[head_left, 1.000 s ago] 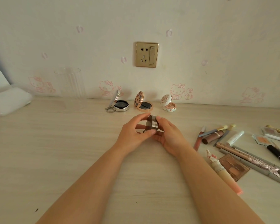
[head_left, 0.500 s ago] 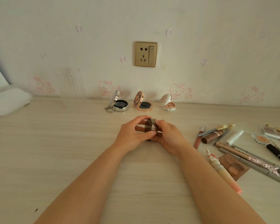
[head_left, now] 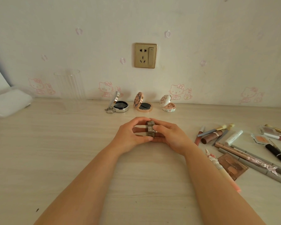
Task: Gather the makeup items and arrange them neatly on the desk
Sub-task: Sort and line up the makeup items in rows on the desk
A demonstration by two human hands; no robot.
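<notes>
Now left hand (head_left: pixel 130 135) & right hand (head_left: pixel 170 137) both grip small grey-brown round compact (head_left: pixel 150 131), edge-on.

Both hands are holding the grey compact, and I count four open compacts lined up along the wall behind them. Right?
Not quite: the head view shows three open compacts along the wall, not four. Both the left hand and right hand do hold the grey compact.

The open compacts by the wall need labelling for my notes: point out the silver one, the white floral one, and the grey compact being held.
silver compact (head_left: pixel 120 106), head view, dark pan.
white floral compact (head_left: pixel 165 100), head view, raised lid.
grey compact (head_left: pixel 150 131), head view, side edge.
</notes>
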